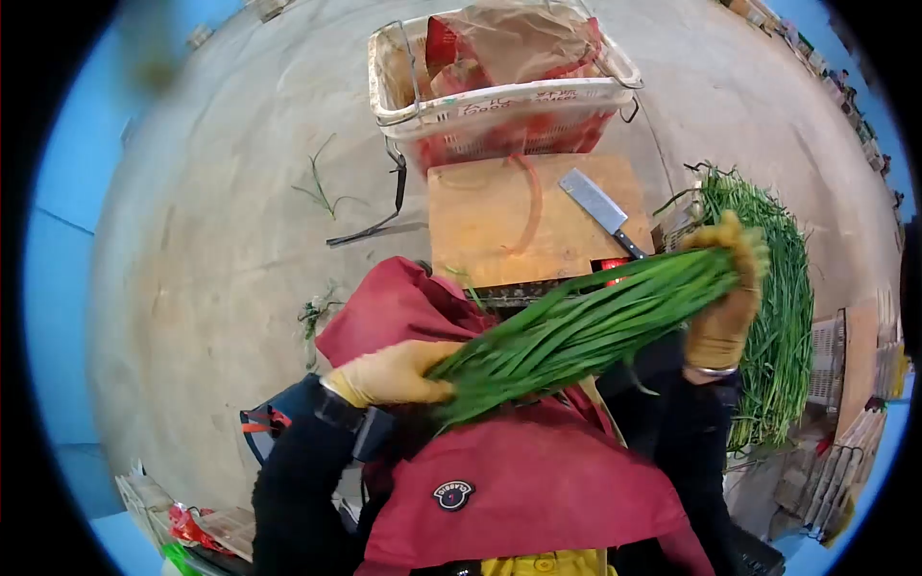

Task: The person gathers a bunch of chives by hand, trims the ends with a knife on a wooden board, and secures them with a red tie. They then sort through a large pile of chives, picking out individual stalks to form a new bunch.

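My left hand (389, 375), at eight o'clock, and right hand (718, 324), at two, are closed on opposite ends of the long green leaves (586, 331), above my red apron (538, 480). If either grip slackened, loose strands could slip out; a careless swing could knock the knife (594, 200) at one o'clock on the wooden board (480, 216), or snag the leafy pile (783, 336) at three.
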`<state>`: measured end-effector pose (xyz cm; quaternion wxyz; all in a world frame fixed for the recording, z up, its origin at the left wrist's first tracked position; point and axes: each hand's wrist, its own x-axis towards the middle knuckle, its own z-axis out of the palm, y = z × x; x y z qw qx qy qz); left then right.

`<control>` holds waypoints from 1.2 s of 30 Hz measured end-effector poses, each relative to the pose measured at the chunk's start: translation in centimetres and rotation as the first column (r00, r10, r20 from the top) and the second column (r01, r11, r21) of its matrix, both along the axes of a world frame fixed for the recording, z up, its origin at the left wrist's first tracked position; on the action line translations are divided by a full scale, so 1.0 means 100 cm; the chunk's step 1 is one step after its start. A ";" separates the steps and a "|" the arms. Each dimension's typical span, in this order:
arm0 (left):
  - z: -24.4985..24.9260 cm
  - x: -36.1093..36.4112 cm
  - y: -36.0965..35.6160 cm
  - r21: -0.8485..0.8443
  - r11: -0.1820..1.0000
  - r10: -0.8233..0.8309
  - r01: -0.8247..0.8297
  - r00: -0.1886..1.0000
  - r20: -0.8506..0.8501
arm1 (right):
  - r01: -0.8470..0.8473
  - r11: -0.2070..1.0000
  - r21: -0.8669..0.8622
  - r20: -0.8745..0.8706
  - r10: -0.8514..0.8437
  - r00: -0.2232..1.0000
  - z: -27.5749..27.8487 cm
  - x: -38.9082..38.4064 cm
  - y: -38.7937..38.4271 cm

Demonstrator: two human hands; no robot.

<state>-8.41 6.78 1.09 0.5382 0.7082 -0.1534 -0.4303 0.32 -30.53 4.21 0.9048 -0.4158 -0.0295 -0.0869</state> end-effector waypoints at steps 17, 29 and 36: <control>0.073 0.068 -0.117 -0.532 0.847 0.378 -0.008 0.712 0.592 | -0.133 0.935 -0.330 0.186 0.203 0.961 0.092 0.008 0.091; 0.009 0.119 -0.092 -0.735 0.512 0.822 -0.444 0.501 0.270 | 0.057 0.998 -0.041 0.623 -0.019 0.782 0.081 0.071 0.123; 0.058 0.113 0.029 -0.757 0.050 0.903 -0.652 -0.294 0.313 | -0.499 0.791 -0.354 -0.161 0.474 0.866 -0.067 0.098 0.113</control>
